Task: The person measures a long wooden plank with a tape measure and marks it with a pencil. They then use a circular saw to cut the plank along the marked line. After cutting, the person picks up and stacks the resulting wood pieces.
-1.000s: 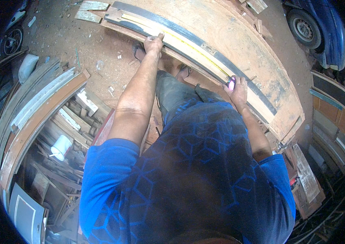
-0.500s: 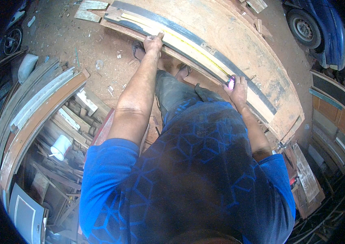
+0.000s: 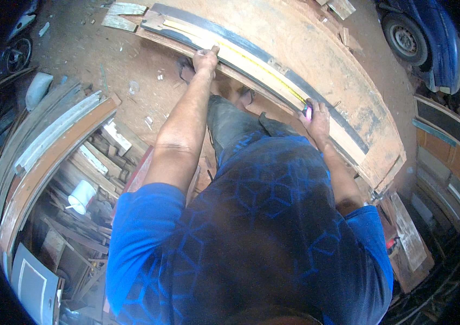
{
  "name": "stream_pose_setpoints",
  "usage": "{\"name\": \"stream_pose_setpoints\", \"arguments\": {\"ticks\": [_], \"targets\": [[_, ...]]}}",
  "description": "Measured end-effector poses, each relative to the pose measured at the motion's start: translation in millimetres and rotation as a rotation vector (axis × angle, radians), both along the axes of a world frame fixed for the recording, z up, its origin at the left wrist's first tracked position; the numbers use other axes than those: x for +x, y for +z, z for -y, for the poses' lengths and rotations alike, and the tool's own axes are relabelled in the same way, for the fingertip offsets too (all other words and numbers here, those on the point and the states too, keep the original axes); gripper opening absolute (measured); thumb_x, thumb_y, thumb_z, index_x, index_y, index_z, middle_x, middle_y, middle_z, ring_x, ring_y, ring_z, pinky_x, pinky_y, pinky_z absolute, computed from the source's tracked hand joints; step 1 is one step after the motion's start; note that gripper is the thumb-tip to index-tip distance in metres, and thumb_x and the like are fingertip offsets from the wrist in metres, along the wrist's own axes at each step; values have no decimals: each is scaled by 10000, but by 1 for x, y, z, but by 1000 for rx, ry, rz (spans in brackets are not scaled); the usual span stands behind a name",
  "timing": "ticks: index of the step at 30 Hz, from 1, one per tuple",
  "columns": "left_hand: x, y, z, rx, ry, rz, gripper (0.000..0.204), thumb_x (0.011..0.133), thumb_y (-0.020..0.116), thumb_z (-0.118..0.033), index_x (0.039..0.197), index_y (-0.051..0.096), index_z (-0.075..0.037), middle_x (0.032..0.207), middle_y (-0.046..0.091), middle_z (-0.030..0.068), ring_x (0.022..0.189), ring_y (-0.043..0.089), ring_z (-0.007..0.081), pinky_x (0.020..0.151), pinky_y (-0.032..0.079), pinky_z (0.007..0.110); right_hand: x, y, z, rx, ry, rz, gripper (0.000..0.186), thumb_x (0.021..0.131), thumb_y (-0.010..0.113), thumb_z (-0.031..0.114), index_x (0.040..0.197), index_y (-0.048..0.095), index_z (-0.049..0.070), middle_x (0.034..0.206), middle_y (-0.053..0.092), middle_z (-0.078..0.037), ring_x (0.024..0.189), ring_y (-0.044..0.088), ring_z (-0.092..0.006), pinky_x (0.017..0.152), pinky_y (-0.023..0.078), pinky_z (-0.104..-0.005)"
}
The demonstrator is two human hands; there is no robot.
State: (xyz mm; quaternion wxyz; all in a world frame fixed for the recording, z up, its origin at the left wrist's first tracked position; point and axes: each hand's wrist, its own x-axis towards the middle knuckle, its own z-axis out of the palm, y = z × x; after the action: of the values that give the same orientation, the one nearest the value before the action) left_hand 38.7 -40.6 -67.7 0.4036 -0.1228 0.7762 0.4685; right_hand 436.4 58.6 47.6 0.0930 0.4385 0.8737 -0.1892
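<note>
A pale wooden plank (image 3: 343,142) lies along the near edge of a large workbench (image 3: 327,59). Stretched along the plank is the yellow blade of a tape measure (image 3: 265,67). My right hand (image 3: 319,120) is closed around the tape's pink and black case, toward the plank's right end. Further left, my left hand (image 3: 205,59) is curled at the plank's near edge, its thumb up beside the blade; its fingertips are partly hidden. Behind the plank runs a dark strip (image 3: 230,36), and another dark edge shows on the near side.
Stacked boards (image 3: 56,173) and a white bucket (image 3: 81,196) are on the left, above wood scraps. A grey panel (image 3: 34,281) leans at lower left. A blue vehicle (image 3: 430,43) stands at the far right, with more panels (image 3: 446,146) below it. My feet are under the bench edge.
Almost nothing differs. The view has shifted very slightly; both hands keep their places on the plank and the tape case, and the blade stays stretched out.
</note>
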Motion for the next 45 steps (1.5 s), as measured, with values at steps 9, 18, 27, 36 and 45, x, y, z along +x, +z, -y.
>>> {"name": "stream_pose_setpoints", "arguments": {"ticks": [9, 18, 27, 36, 45], "targets": [[39, 42, 55, 170, -218, -5, 345, 924, 700, -408, 956, 644, -69, 805, 649, 17, 660, 601, 125, 598, 493, 290, -26, 16, -3, -528, -179, -260, 556, 874, 650, 379, 1302, 596, 28, 1234, 635, -243, 1184, 601, -365, 1025, 449, -418], [54, 51, 248, -268, -293, 72, 322, 919, 699, -370, 861, 651, -57, 762, 637, 49, 622, 588, 144, 533, 465, 305, -112, 9, -17, -521, -56, -248, 585, 872, 626, 428, 1354, 584, 99, 1273, 640, -217, 1197, 595, -380, 1003, 469, -405], [60, 51, 345, -407, -290, 161, 401, 928, 676, -410, 1006, 651, -18, 884, 670, 97, 719, 626, 171, 601, 502, 322, -114, -31, -30, -611, -227, -608, 652, 837, 715, 367, 1375, 513, 58, 1285, 621, -211, 1166, 619, -372, 997, 488, -432], [-19, 92, 286, -331, -633, 91, 424, 935, 684, -397, 1111, 622, -16, 966, 667, 109, 782, 645, 190, 656, 509, 324, -5, -2, -129, -393, -468, -242, 694, 821, 710, 447, 1330, 514, 17, 1136, 639, -262, 1125, 619, -393, 1007, 474, -476], [11, 179, 119, -286, -757, -184, 421, 947, 676, -404, 1098, 600, -19, 1024, 657, 116, 815, 641, 175, 674, 507, 313, 98, -9, -132, 161, -870, -455, 595, 837, 720, 385, 1300, 569, 43, 1254, 584, -211, 1136, 594, -379, 988, 473, -473]]}}
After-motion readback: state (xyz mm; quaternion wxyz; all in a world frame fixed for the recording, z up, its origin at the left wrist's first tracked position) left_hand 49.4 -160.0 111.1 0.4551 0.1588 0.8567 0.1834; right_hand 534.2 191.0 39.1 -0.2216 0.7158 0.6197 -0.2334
